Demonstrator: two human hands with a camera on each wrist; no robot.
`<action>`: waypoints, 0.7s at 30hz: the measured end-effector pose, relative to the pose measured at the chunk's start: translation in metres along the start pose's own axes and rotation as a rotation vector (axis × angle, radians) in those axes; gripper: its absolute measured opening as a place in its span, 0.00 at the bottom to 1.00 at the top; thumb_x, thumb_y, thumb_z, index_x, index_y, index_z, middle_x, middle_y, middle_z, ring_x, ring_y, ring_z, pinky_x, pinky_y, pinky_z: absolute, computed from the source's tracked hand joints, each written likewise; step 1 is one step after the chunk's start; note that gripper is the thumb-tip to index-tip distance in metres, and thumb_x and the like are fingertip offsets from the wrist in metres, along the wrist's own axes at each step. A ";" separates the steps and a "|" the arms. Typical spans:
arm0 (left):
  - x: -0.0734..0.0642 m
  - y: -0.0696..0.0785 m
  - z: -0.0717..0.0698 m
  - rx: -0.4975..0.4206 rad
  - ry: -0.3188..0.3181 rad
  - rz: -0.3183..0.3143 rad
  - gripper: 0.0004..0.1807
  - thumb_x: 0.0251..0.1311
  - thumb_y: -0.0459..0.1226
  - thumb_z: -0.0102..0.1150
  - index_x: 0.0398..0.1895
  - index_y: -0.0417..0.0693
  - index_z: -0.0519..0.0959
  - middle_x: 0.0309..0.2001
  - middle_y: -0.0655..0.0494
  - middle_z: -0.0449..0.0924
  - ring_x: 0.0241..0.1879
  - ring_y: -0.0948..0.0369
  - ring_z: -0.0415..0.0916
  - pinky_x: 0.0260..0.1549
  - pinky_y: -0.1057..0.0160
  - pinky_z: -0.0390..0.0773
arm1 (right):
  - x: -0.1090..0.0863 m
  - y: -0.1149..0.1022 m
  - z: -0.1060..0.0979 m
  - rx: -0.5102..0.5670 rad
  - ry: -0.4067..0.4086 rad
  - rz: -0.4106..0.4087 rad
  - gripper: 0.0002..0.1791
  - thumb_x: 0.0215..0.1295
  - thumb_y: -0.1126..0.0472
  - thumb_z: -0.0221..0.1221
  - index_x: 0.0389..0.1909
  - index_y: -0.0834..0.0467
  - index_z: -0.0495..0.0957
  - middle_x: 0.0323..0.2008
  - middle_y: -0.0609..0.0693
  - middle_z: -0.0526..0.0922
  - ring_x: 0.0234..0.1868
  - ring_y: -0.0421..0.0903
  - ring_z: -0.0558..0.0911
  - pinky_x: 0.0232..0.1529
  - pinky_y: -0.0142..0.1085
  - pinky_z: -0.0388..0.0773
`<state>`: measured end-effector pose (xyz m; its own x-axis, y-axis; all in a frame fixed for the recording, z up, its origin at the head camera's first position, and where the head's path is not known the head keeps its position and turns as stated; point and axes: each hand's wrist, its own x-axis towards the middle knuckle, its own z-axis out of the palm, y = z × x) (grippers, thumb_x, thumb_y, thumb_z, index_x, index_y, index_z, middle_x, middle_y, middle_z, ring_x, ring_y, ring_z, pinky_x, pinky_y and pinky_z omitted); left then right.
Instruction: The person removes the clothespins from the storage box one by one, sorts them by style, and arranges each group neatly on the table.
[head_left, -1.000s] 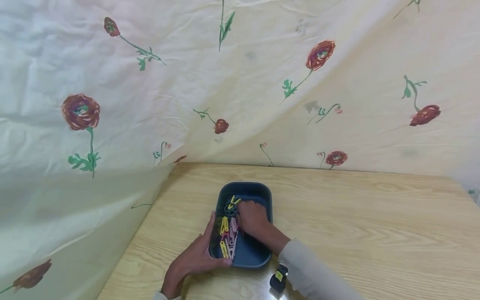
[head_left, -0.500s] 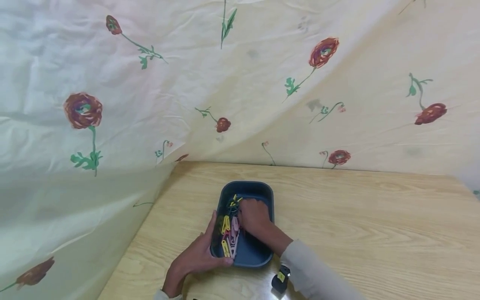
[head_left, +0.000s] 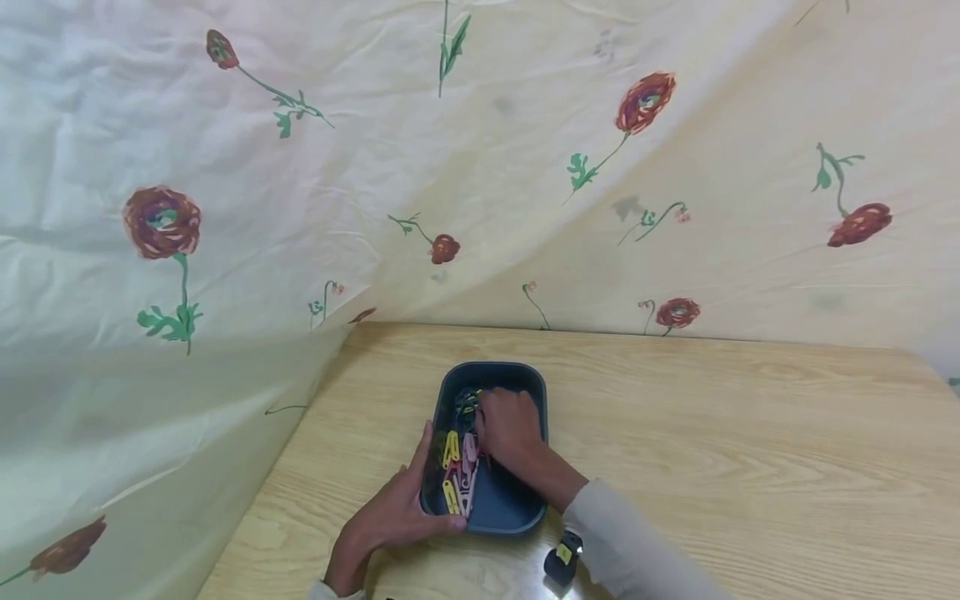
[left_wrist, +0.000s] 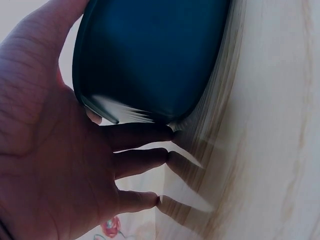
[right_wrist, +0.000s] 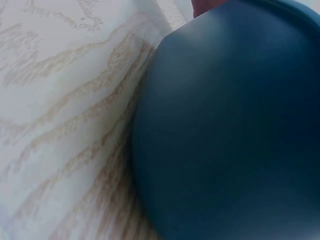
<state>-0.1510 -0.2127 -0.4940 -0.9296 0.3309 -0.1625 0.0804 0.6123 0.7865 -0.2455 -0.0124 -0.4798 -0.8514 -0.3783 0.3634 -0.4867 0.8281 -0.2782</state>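
Knuckles up, the right hand (head_left: 510,421) sits inside the tray (head_left: 504,507) with its fingers bent downward; its fingertips are hidden from us, so we cannot tell whether they pinch anything. Just beside it, toward the tray's far left corner, we see a dark green cluster (head_left: 467,406) with yellow bits, too small to make out fully. Nearer us, along the left wall, clothespins lie together in a heap: an upper yellow clothespin (head_left: 452,448), a purplish-pink clothespin (head_left: 469,450) next to it, a lower yellow clothespin (head_left: 451,497) and a pale pink clothespin (head_left: 467,500), with a little red showing among them.

The left hand (head_left: 401,507) braces the tray's near left corner from outside, its thumb along the near rim and its straight fingers beside the left wall; from the left wrist we see three of them spread apart. The tray, dark blue and round-cornered, stands upright on the wood-grain desk (head_left: 720,433). Beside the light right sleeve (head_left: 633,550) we notice a small black object (head_left: 561,562) with a yellow patch. Behind the desk and along its left hangs pale cloth (head_left: 495,167) printed with red flowers.
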 end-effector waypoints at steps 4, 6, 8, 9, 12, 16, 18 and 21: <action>0.001 0.000 0.001 -0.029 -0.001 0.030 0.71 0.49 0.54 0.75 0.80 0.56 0.28 0.78 0.45 0.50 0.69 0.49 0.61 0.67 0.33 0.47 | 0.000 0.003 -0.003 -0.002 0.069 0.001 0.10 0.62 0.61 0.64 0.21 0.55 0.80 0.17 0.46 0.71 0.19 0.44 0.70 0.25 0.40 0.66; 0.001 0.000 0.001 -0.041 -0.001 0.039 0.71 0.48 0.53 0.76 0.80 0.56 0.28 0.78 0.46 0.48 0.70 0.49 0.59 0.67 0.33 0.45 | 0.001 0.006 -0.004 -0.020 0.098 0.006 0.09 0.61 0.61 0.64 0.21 0.56 0.80 0.17 0.46 0.73 0.20 0.45 0.72 0.25 0.41 0.66; 0.001 0.000 0.002 -0.041 0.000 0.033 0.71 0.48 0.54 0.76 0.81 0.56 0.28 0.78 0.46 0.49 0.70 0.49 0.59 0.67 0.33 0.46 | 0.001 0.009 -0.005 -0.030 0.119 0.010 0.08 0.61 0.62 0.64 0.23 0.56 0.82 0.18 0.47 0.75 0.21 0.46 0.74 0.25 0.41 0.67; 0.001 0.000 0.003 -0.040 0.001 0.028 0.72 0.48 0.54 0.76 0.81 0.55 0.29 0.78 0.46 0.48 0.70 0.48 0.59 0.67 0.33 0.46 | 0.001 0.011 -0.006 -0.030 0.127 0.012 0.07 0.61 0.62 0.64 0.23 0.56 0.82 0.19 0.48 0.76 0.22 0.46 0.75 0.26 0.42 0.69; 0.001 0.000 0.003 -0.045 -0.001 0.019 0.72 0.48 0.54 0.76 0.81 0.56 0.29 0.79 0.46 0.47 0.71 0.48 0.58 0.67 0.33 0.46 | 0.001 0.014 -0.010 -0.015 0.148 0.024 0.06 0.60 0.62 0.64 0.25 0.57 0.83 0.21 0.49 0.79 0.25 0.47 0.77 0.28 0.43 0.71; -0.001 0.001 0.002 -0.043 -0.005 0.023 0.71 0.49 0.54 0.75 0.81 0.55 0.29 0.79 0.46 0.46 0.72 0.47 0.56 0.67 0.33 0.43 | 0.002 0.016 -0.014 0.002 0.175 0.031 0.05 0.61 0.62 0.64 0.26 0.57 0.83 0.22 0.48 0.78 0.25 0.47 0.77 0.30 0.44 0.72; -0.002 0.001 0.001 -0.042 -0.002 0.020 0.71 0.49 0.54 0.75 0.81 0.54 0.29 0.79 0.45 0.46 0.72 0.46 0.56 0.67 0.32 0.41 | 0.002 0.017 -0.014 0.009 0.204 0.026 0.05 0.60 0.62 0.64 0.26 0.58 0.83 0.22 0.49 0.79 0.25 0.47 0.77 0.30 0.44 0.73; -0.002 0.001 0.000 -0.036 0.005 0.010 0.70 0.49 0.54 0.75 0.81 0.56 0.29 0.79 0.46 0.46 0.73 0.46 0.55 0.67 0.32 0.42 | 0.004 0.023 -0.015 0.024 0.266 0.026 0.05 0.59 0.62 0.65 0.27 0.58 0.82 0.24 0.50 0.80 0.24 0.47 0.77 0.29 0.42 0.72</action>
<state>-0.1495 -0.2129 -0.4927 -0.9308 0.3328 -0.1515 0.0768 0.5829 0.8089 -0.2571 0.0111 -0.4712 -0.7839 -0.2324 0.5757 -0.4727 0.8247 -0.3107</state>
